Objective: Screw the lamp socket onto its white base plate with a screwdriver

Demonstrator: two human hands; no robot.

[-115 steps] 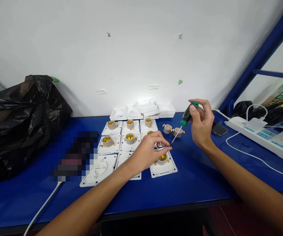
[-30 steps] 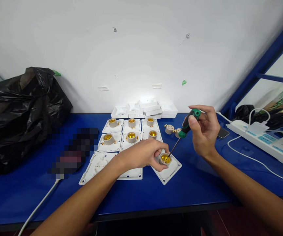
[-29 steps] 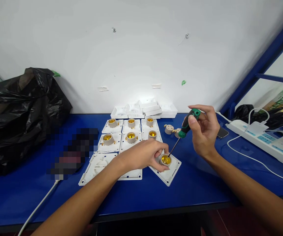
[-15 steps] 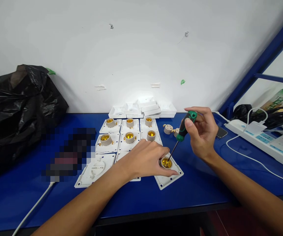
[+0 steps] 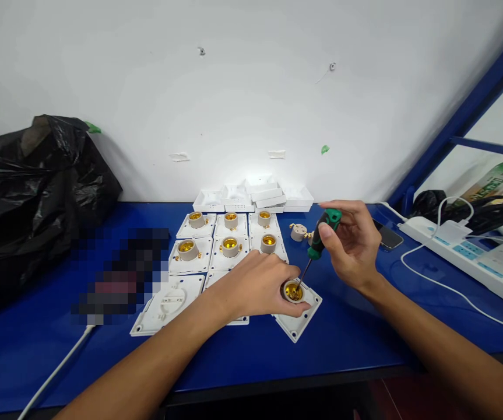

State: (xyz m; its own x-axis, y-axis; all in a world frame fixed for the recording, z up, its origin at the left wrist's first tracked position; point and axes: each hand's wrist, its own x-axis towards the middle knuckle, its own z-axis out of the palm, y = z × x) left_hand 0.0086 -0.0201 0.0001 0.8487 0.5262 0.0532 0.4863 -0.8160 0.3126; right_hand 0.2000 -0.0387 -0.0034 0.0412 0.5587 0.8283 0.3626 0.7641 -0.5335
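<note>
My left hand [image 5: 264,284] grips a round lamp socket [image 5: 294,291] with a brass-coloured inside, thumb and fingers on either side of it. Under that socket lies a square white base plate [image 5: 306,318], turned at an angle on the table. A green and black screwdriver [image 5: 324,233] is closed in my right hand [image 5: 354,242]. Its shaft slants down and the tip is inside the socket; the screw itself is too small to make out. Left of my hands, several white plates carry lamp sockets [image 5: 231,247] in rows. One plate [image 5: 173,303] in front has no socket on it.
White square boxes [image 5: 255,197] are piled against the wall. Loose sockets [image 5: 298,232] lie behind my right hand, near a phone [image 5: 389,236]. A power strip [image 5: 465,248] with cables is at right. A black plastic bag [image 5: 37,204] and a blurred-out object [image 5: 122,277] occupy the left.
The screwdriver and my right hand have moved slightly left and down, its tip still in the socket. The plate beneath has turned a little. My left hand keeps its grip.
</note>
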